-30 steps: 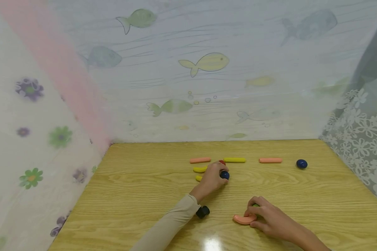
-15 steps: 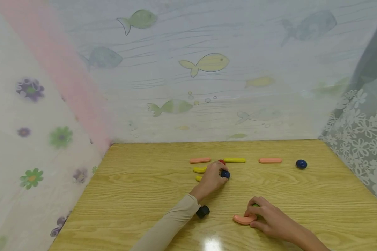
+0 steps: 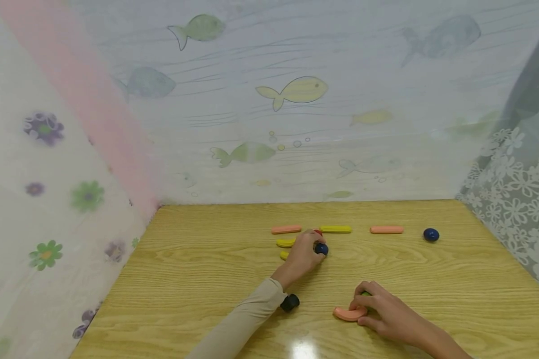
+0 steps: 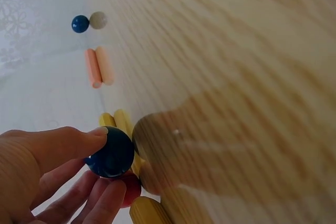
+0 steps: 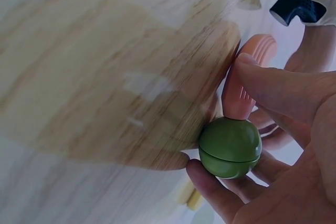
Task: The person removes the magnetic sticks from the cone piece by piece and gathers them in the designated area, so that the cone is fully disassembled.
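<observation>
- My left hand [image 3: 303, 253] pinches a dark blue ball [image 3: 321, 249] between thumb and fingertips, mid-table, just in front of the far row of sticks; the left wrist view shows the same blue ball [image 4: 110, 152] held right beside a small red ball [image 4: 128, 188].
- Over the last second that ball has crept only a touch farther, toward the red ball [image 3: 317, 232], so I judge I am nudging it into place, not carrying it off.
- My right hand [image 3: 382, 311] has not moved: its fingers are curled round a green ball [image 5: 230, 147] that touches the end of a curved pink piece [image 3: 349, 313], near me on the right.
- Outward, the far row reads pink stick [image 3: 286, 229], yellow stick [image 3: 335, 229], second pink stick [image 3: 387, 229], then a lone blue ball [image 3: 431, 235] at far right.
- Two short yellow pieces [image 3: 285, 243] lie left of my left hand.
- All of it sits on the wooden table [image 3: 197, 279], unchanged.
</observation>
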`<action>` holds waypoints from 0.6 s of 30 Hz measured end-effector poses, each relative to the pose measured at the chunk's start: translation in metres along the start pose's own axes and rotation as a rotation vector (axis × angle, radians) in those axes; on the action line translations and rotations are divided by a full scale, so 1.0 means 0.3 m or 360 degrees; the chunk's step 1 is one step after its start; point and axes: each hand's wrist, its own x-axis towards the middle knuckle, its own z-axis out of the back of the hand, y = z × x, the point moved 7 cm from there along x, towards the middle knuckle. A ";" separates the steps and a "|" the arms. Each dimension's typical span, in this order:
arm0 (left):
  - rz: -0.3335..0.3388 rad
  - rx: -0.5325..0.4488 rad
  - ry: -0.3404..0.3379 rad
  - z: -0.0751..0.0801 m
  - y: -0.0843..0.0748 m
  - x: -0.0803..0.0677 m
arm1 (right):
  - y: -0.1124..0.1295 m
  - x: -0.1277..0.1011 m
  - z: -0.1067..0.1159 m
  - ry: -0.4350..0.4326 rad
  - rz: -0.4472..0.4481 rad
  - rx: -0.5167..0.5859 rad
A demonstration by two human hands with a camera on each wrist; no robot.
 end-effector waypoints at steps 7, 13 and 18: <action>-0.0019 0.0026 0.0009 -0.004 -0.002 0.002 | -0.004 -0.001 0.001 0.0019 -0.0038 -0.0011; -0.0035 0.0045 0.0042 -0.004 -0.009 -0.002 | -0.011 0.000 0.008 0.0014 -0.0047 -0.0001; -0.0045 0.0056 0.0067 -0.001 -0.020 -0.012 | -0.014 -0.001 0.015 -0.0020 -0.0021 0.0037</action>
